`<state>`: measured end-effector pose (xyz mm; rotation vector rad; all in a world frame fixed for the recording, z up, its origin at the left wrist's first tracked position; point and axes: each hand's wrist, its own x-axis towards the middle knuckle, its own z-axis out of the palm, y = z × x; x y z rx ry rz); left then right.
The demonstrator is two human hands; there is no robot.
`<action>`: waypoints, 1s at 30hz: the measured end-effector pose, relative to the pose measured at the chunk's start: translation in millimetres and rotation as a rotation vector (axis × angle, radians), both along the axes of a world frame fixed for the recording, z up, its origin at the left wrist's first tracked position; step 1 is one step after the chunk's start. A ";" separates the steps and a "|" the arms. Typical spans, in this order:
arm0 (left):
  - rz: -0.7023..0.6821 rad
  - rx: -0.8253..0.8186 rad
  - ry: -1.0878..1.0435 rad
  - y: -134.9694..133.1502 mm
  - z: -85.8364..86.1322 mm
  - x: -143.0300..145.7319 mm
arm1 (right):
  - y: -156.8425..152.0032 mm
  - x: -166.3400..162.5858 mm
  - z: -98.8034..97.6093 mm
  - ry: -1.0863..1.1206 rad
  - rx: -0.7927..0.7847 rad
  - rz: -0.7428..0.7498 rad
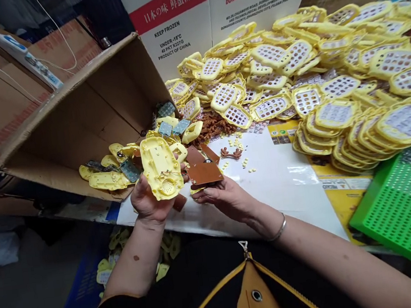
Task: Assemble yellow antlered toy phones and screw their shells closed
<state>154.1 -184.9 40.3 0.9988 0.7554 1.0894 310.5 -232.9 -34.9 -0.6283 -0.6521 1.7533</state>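
Note:
My left hand (150, 200) is closed around a yellow plastic shell (161, 167), its hollow inner side with posts, thin wires and a round speaker grille facing me. To its right, my right hand (226, 197) grips a brown circuit board (205, 173) by its lower edge, thumb along the near side. A bit of yellow shows beneath the board. Behind the hands lie yellow housings with greenish boards (131, 171), spilling from a tilted cardboard box (84, 114). Brown rubber pieces (209, 126) are heaped beyond, and one brown piece (231, 154) lies apart on the white surface.
Yellow perforated covers (272, 56) form a large pile at the back right. Stacked covers (367, 129) stand nearer, beside a green basket (403, 209) with small metal parts. A blue crate (82, 279) with yellow pieces is below the table's left side. A white printed carton (172, 8) stands behind.

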 end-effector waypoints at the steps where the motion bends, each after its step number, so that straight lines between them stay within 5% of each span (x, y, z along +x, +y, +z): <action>1: -0.002 0.027 0.026 -1.1 -1.3 -1.5 | 0.4 3.3 -2.1 -0.043 0.012 -0.022; 5: -0.158 0.267 0.255 -3.6 3.8 -10.0 | 2.2 22.2 -11.8 -0.529 0.045 -0.173; 7: -0.289 0.541 0.465 -1.9 13.2 -11.2 | -0.8 36.0 -9.9 -0.781 0.058 -0.347; 9: -0.407 0.928 0.678 1.9 24.2 -7.7 | -8.3 50.1 0.6 -0.802 0.128 -0.489; 13: -0.505 1.592 0.975 11.9 36.6 9.8 | -28.7 66.8 35.7 -0.488 0.276 -0.260; 16: -0.493 1.828 1.048 16.9 34.3 21.9 | -38.9 67.0 52.0 -0.528 0.326 -0.108; 18: -0.454 1.884 1.025 16.7 30.0 26.8 | -42.6 64.8 53.7 -0.625 0.386 -0.157; 20: -0.322 1.804 0.980 12.3 24.3 30.8 | -44.7 63.1 50.6 -0.733 0.447 -0.341; 23: -0.098 1.307 0.824 0.2 12.1 40.2 | -45.0 60.5 42.7 -0.937 0.545 -0.705; 27: -0.293 0.473 0.456 -14.7 -5.6 64.5 | -39.2 52.3 30.6 -1.227 0.767 -0.919; 30: -0.274 0.220 0.329 -19.2 -8.9 81.3 | -37.4 45.6 25.5 -1.433 0.928 -0.921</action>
